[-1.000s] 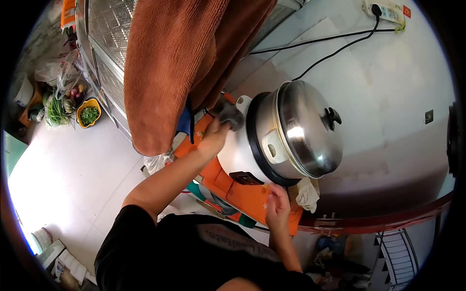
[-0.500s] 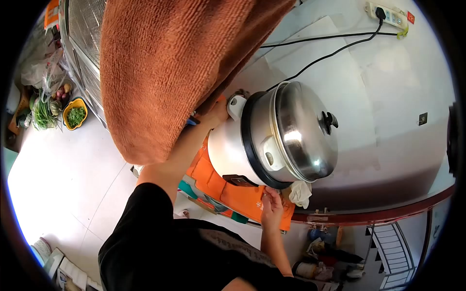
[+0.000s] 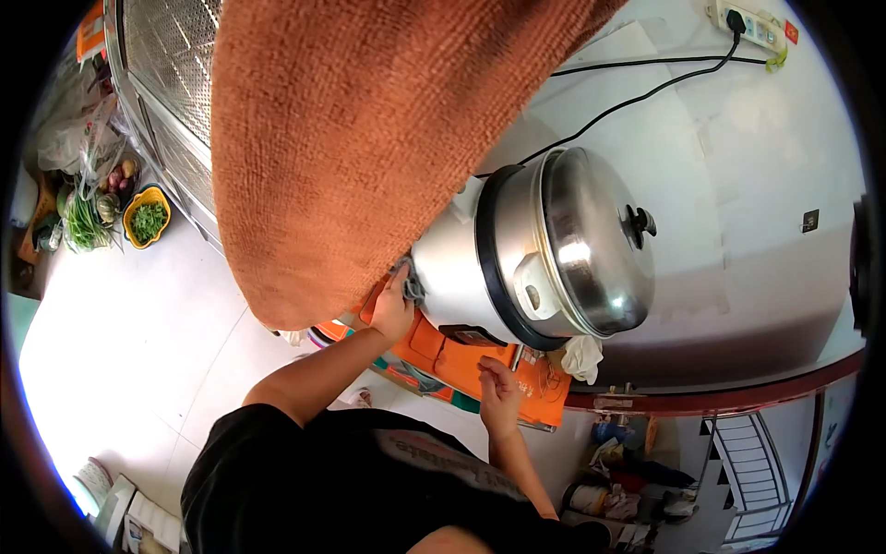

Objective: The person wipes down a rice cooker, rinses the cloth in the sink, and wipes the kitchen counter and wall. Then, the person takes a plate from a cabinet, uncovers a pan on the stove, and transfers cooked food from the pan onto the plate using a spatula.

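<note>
A white rice cooker (image 3: 450, 268) with a black band and a steel upper pot (image 3: 521, 226) stands on an orange mat (image 3: 452, 362). Its domed metal lid (image 3: 595, 268) has a black knob. My left hand (image 3: 395, 312) presses a crumpled grey cloth (image 3: 412, 286) against the cooker's white side near its base, fingers closed on it. Close to the control panel (image 3: 471, 335), my right hand (image 3: 499, 397) hovers by the mat with fingers curled together; whatever they hold, if anything, is too small to make out. A brown towel (image 3: 369, 138) hides the cooker's far lower side.
Black cords run along the wall to a power strip (image 3: 752, 28). A white cloth (image 3: 582, 358) lies beside the lid. Left are a mesh-fronted cabinet (image 3: 171, 55), a yellow basket of greens (image 3: 148, 218) and vegetables on the floor. A stair railing (image 3: 752, 471) is at lower right.
My left hand has come from behind the cooker down along its side toward the front base with the grey cloth. My right hand has drawn back slightly from the cooker's edge.
</note>
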Motion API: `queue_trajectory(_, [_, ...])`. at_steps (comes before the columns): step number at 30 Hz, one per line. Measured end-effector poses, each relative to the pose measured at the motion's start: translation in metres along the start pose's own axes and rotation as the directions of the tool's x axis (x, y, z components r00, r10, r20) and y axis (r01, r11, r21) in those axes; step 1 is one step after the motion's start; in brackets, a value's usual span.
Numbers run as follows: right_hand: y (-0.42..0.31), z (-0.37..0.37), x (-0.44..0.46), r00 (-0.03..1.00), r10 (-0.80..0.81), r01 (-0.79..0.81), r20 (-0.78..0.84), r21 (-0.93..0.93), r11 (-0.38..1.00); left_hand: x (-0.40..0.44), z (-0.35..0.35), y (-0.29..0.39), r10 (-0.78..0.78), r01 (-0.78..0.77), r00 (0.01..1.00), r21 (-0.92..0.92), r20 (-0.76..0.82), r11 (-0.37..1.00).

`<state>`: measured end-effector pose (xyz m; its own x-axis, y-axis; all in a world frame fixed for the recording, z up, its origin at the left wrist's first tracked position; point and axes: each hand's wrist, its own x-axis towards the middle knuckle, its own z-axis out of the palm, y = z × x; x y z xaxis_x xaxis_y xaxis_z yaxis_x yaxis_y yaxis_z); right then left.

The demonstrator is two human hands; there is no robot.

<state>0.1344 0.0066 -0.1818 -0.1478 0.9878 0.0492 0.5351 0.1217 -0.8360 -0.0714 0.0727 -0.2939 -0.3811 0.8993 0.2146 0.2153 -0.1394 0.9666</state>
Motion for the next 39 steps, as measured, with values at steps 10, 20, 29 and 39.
queue_trajectory(10, [0.005,0.013,-0.031,1.0,0.004,-0.003,0.006,-0.046,0.999,0.034,-0.005,-0.005,-0.423,0.439,0.894,-0.101,0.144,0.893])
queue_trajectory(20, [0.022,0.011,-0.065,0.996,0.077,-0.076,-0.034,0.028,0.997,-0.032,0.028,0.043,-0.634,0.64,0.763,-0.015,0.124,0.768])
queue_trajectory(29, [0.067,-0.029,-0.187,0.881,0.371,-0.274,-0.293,0.322,0.906,-0.157,0.039,0.085,-0.175,0.958,0.203,-0.159,0.963,0.238])
queue_trajectory(39, [0.056,-0.054,-0.366,0.662,0.506,-0.271,-0.553,0.453,0.849,-0.288,0.079,0.137,-0.04,0.864,-0.36,0.349,0.932,0.362])
